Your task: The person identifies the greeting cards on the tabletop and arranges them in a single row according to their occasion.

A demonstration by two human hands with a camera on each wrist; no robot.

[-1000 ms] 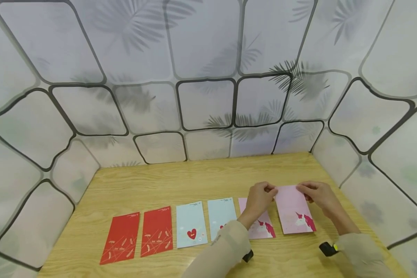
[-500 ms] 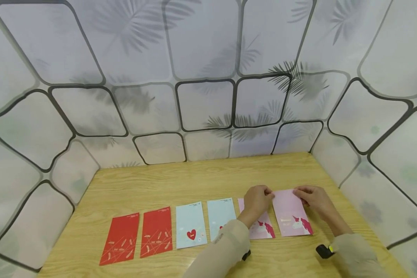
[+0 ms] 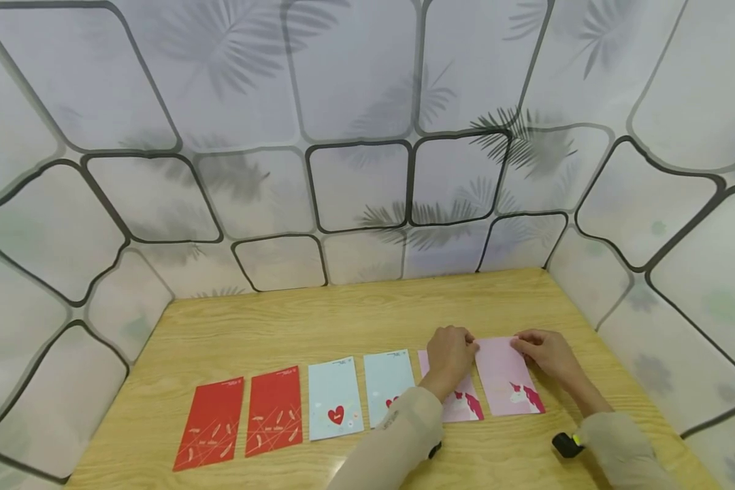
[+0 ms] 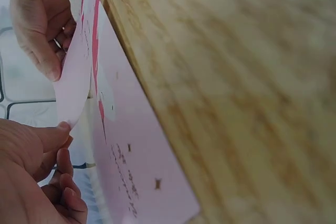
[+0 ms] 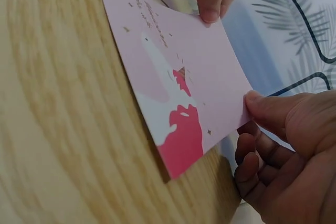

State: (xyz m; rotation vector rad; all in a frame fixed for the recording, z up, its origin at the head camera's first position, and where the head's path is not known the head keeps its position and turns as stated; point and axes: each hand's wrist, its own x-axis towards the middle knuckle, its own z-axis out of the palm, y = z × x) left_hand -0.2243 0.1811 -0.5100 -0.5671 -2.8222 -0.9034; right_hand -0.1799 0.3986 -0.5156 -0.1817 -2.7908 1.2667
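Note:
Both hands hold a pink card with a white unicorn and magenta mane, at the right end of a row. My left hand pinches its upper left corner between thumb and fingers. At the upper right corner, my right hand pinches with its thumb on the printed face. The card's lower edge is close over the table, and its top bends up slightly in the left wrist view. A matching pink card lies just to the left, partly hidden under my left hand and forearm.
Further left on the wooden table lie two light blue heart cards, one partly covered by my left sleeve. Two red cards end the row. Patterned cloth walls enclose the table's back and sides.
The held pink card has moved left and lower, closer to the matching pink card. Both hands have moved along with it, keeping their pinch. The other cards stay where they were.

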